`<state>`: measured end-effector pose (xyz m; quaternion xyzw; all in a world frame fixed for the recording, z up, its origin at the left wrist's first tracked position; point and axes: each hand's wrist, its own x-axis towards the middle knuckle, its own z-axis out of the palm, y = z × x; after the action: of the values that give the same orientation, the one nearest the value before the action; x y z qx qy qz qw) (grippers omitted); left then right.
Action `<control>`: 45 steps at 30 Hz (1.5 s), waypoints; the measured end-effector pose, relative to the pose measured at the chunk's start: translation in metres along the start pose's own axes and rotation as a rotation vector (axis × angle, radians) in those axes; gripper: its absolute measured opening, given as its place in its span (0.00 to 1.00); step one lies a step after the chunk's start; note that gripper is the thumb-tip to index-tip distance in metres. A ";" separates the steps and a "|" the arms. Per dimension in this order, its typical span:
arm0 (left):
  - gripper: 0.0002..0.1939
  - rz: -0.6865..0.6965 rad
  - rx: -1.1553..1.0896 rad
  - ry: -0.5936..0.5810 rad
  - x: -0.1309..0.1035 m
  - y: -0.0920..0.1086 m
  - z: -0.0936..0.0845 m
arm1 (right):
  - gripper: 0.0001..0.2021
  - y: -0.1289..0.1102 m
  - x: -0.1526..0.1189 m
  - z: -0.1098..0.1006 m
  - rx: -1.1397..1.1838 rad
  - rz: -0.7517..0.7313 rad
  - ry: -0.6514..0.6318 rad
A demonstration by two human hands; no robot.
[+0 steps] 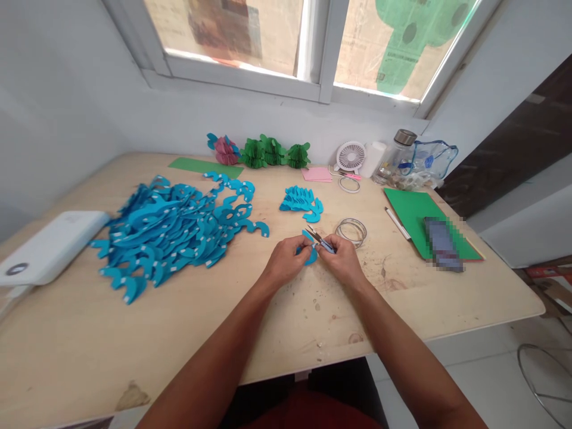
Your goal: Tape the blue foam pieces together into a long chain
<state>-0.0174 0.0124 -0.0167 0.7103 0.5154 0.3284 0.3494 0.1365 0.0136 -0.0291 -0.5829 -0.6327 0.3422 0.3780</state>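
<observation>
Near the middle of the table, my left hand [288, 259] is closed on a curved blue paper piece [310, 256]. Close against it on the right, my right hand [342, 256] holds small scissors [326, 243], their pointed tips toward the upper left. The fingertips of both hands nearly meet at the blue piece. Just beyond them sits a small stack of blue paper pieces [299, 199]. A large heap of similar blue pieces with small white patches [174, 229] spreads to the left.
Two tape rolls [351, 232] lie right of the hands. At the left edge is a white power bank [53, 247]. Green sheets [415, 217], a pen [397, 223] and a blurred phone [443, 244] lie right. Paper ornaments [268, 153], a fan [351, 157] and a bottle [397, 158] stand behind.
</observation>
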 end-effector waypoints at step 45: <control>0.14 -0.276 -0.692 0.200 -0.003 0.011 0.003 | 0.13 -0.010 -0.001 0.000 0.340 0.101 0.081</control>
<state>-0.0102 0.0065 -0.0092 0.4388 0.4964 0.5003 0.5575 0.1318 0.0116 -0.0199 -0.5550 -0.5197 0.4391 0.4786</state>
